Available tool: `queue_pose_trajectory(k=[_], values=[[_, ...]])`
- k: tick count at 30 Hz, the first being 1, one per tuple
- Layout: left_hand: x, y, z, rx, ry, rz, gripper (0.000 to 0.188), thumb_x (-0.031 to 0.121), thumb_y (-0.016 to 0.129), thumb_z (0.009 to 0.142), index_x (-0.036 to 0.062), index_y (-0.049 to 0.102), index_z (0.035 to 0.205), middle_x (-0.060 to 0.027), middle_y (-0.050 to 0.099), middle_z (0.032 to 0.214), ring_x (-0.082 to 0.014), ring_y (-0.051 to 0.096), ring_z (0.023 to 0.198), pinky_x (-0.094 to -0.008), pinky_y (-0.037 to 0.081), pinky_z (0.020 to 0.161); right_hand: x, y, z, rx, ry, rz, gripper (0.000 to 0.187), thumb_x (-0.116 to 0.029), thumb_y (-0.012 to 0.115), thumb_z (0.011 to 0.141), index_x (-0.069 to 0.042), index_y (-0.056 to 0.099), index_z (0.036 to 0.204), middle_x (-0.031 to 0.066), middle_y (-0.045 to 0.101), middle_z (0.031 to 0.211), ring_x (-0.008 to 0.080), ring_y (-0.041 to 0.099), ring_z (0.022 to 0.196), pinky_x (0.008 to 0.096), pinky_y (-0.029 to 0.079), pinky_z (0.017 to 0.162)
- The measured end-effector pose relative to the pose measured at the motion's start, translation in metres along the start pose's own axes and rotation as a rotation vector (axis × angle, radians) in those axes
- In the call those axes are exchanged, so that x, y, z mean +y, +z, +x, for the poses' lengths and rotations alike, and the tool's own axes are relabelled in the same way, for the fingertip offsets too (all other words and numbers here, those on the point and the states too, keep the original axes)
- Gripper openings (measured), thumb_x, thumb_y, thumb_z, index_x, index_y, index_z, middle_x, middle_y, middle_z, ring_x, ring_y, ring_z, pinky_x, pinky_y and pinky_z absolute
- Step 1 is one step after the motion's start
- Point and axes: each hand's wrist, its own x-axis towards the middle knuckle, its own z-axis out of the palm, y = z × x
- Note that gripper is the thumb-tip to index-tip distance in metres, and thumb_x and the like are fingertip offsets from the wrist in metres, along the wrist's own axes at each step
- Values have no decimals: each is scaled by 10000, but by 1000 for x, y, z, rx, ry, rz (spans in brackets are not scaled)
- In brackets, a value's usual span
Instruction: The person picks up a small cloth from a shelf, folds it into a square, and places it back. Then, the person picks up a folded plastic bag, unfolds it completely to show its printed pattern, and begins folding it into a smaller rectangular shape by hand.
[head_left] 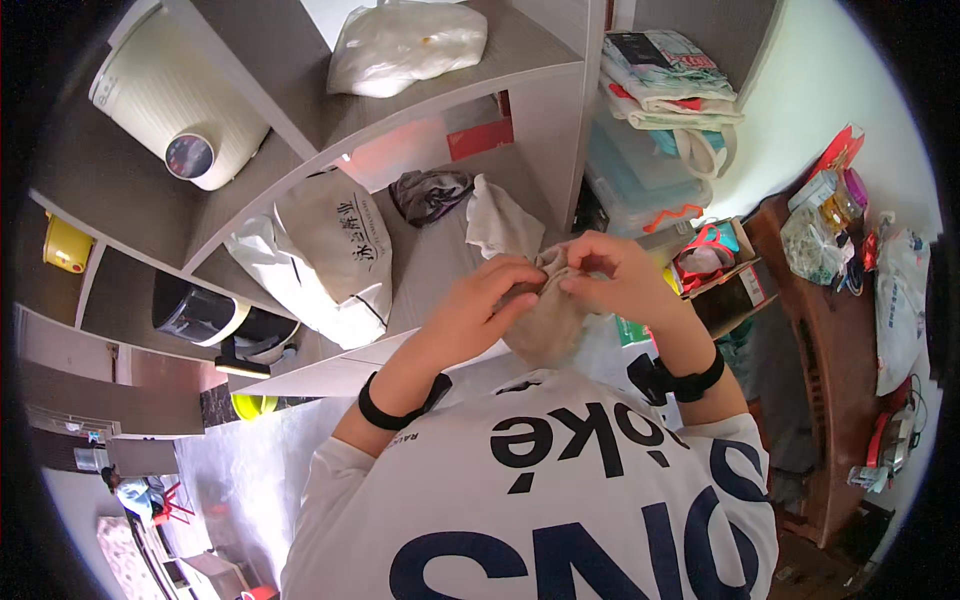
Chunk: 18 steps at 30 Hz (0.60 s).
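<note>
A bunched beige cloth (545,325) hangs between my two hands in front of my chest, gathered at its top. My left hand (485,300) pinches the gathered edge from the left, thumb and fingers drawn together. From the right, my right hand (618,278) grips the same edge with thumb and forefinger. Whether the cloth is a pouch or a flat piece, I cannot tell. Just beyond, a whitish cloth (502,218) lies crumpled on the shelf, beside a dark grey crumpled cloth (430,195).
A large white bag (325,250) stands on the same shelf to the left. Above it rests a white plastic bag (408,48). Folded bags (668,80) are stacked on a clear plastic bin (640,175). An open cardboard box (735,285) and a brown wooden table (815,400) stand right.
</note>
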Motion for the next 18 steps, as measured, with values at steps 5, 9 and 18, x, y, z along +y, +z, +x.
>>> queue_pose_trajectory(k=[5,9,18], values=[[3,-5,-7,31,77,-23,233,142,595,755,42,499,942,-121,497,968,-284,508,841,-323,418,701,-7,5,-2,147,-7,55,174,-68,617,720,-40,449,758,-15,426,672,51,402,605,203,362,542],[-1,-8,-11,-2,21,110,315,185,644,706,46,497,948,-125,487,985,-294,499,883,-338,419,727,-8,1,-2,227,-19,68,174,-50,599,733,-51,428,765,-24,384,667,42,367,609,190,337,539],[-15,8,-16,22,141,273,277,206,668,670,41,537,849,-127,472,965,-302,483,863,-335,411,722,-16,2,-23,182,-120,-15,163,-22,587,743,-45,431,786,-5,423,757,78,412,649,205,365,581]])
